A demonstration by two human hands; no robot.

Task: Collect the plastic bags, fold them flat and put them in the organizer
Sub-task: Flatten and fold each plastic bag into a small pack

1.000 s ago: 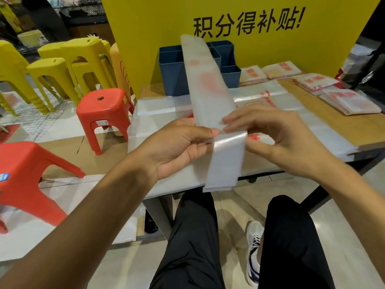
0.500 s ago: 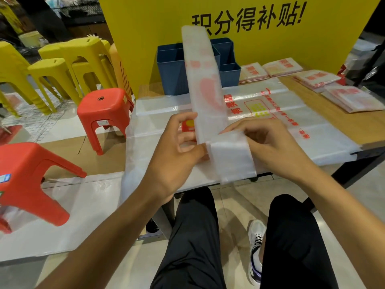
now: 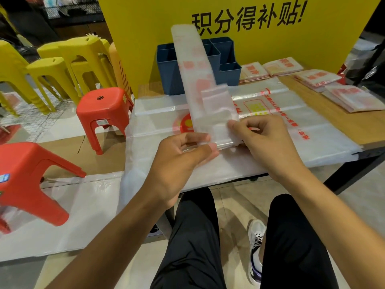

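Note:
A long narrow strip of translucent plastic bag (image 3: 193, 65) with red print stands up from my hands above the table. Its lower end is folded up over itself into a flap (image 3: 216, 105). My left hand (image 3: 181, 161) pinches the fold's left side between thumb and fingers. On the right side my right hand (image 3: 264, 138) pinches the same fold. Under them a large flat plastic bag (image 3: 281, 113) with red and yellow print lies spread on the table. The blue organizer (image 3: 168, 71) with several compartments stands behind, partly hidden by the strip.
Several folded bags (image 3: 352, 97) lie on the wooden table (image 3: 341, 124) at the right. A yellow board (image 3: 145, 28) rises behind the organizer. Red stools (image 3: 106, 109) and yellow stools (image 3: 62, 59) stand left. More plastic sheets (image 3: 62, 215) lie on the floor.
The strip's lower end, hanging below my hands a second ago, has been turned up over the strip. Both hands shifted down and now pinch the new fold.

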